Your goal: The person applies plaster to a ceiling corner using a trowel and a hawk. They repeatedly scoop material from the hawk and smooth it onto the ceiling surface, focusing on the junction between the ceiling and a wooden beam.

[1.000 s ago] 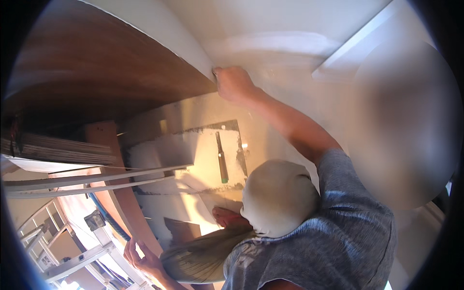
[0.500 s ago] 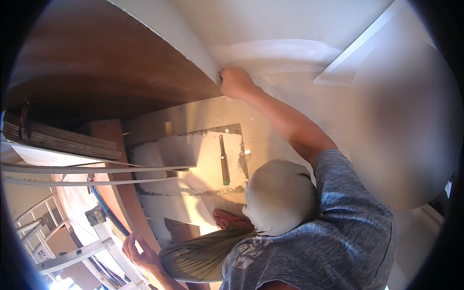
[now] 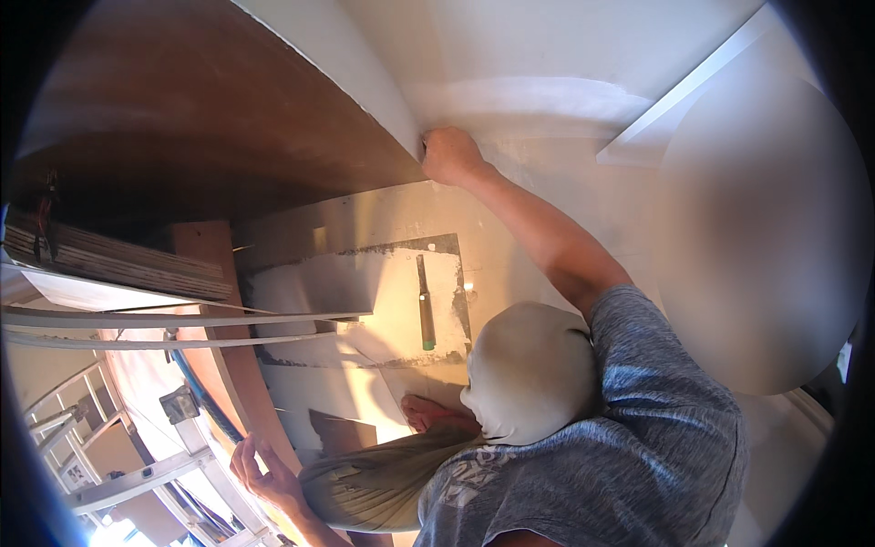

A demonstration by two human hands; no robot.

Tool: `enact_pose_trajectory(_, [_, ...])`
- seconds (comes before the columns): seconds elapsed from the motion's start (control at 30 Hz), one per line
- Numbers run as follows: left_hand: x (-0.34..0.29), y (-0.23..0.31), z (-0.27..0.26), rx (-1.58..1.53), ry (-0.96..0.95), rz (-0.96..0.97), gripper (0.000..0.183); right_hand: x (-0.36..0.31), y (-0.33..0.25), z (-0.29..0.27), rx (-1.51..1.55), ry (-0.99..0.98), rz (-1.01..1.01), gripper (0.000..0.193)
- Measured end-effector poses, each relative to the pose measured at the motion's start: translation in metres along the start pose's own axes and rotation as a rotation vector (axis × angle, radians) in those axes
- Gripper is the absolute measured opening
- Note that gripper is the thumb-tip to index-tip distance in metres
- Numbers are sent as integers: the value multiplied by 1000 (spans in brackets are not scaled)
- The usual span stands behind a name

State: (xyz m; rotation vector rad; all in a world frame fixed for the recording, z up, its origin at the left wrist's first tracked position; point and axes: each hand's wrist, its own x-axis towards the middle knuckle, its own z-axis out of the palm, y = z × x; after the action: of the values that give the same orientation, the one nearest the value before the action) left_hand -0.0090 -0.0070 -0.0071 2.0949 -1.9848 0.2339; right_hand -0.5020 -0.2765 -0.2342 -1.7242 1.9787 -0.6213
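Panel [image 3: 237, 109], brown and broad, spreads left of the right hand [image 3: 452, 157], its right corner just beside that grip, which is curled closed (whether around anything, I cannot tell); the arm stretches far. Near left, the left hand [image 3: 266, 479] bends loosely, fingers parted, by a blue tube [image 3: 202, 394]; contact unclear.

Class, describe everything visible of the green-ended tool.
The green-ended tool is long and slim, with a narrow dark upper part and thicker dark lower part tipped green; a bright spot shows partway along. Its material is unclear. It lies running nearly top to bottom in the view, on a pale patch with ragged dark edges. Nothing else touches it.
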Motion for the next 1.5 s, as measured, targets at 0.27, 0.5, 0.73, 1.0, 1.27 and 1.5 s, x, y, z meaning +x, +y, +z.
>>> enact_pose_trajectory(0.27, [13, -2, 17, -35, -50, 55, 28, 4, 1, -4, 9, -78, 90, 23])
enact_pose_trajectory(0.5, [39, 123, 38, -148, -240, 370, 34, -52, 32, -30, 276, -51, 261, 36])
enact_pose_trajectory(0.73, [75, 316, 148, -108, -439, 887, 73, -180, 205, 0, 1211, 418, 449, 37])
enact_pose_trajectory(1.0, [156, 408, 239, 1131, -305, 1139, 70, -211, 242, 0, 1372, 484, 521, 39])
enact_pose_trajectory(1.27, [161, 409, 275, 1321, -276, 1318, 70, -218, 239, -2, 1272, 483, 510, 41])
enact_pose_trajectory(1.5, [160, 419, 286, 1318, -358, 1297, 62, -217, 233, 0, 1308, 514, 502, 40])
